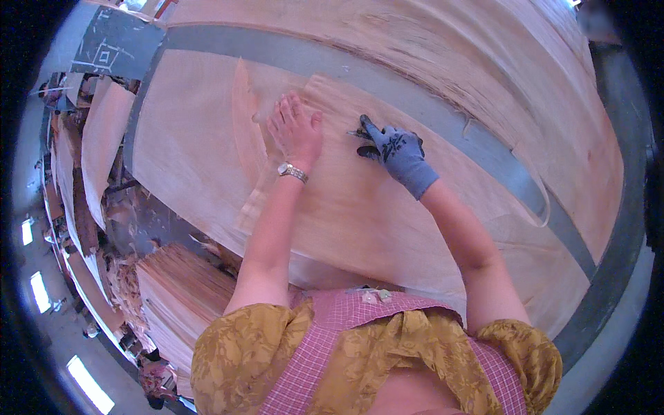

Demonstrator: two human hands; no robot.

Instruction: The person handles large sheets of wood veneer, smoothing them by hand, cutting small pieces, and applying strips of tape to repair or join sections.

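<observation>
My left hand is bare, with a metal-banded watch at the wrist. Its fingers lie stretched out flat on a narrower strip of wood veneer. To its right, just over the same veneer, my right hand wears a blue-grey glove with dark fingertips. Thumb and fingers there are bent toward each other around a small, thin, dark thing too tiny to name. Beneath the strip spreads a wide pale veneer sheet. A raised, torn-looking flap of veneer stands left of my left hand.
A grey table band runs between this sheet and a large pile of veneer beyond. A loose curled strip hangs over the band at right. Stacked veneer stands at lower left, with scraps beside it.
</observation>
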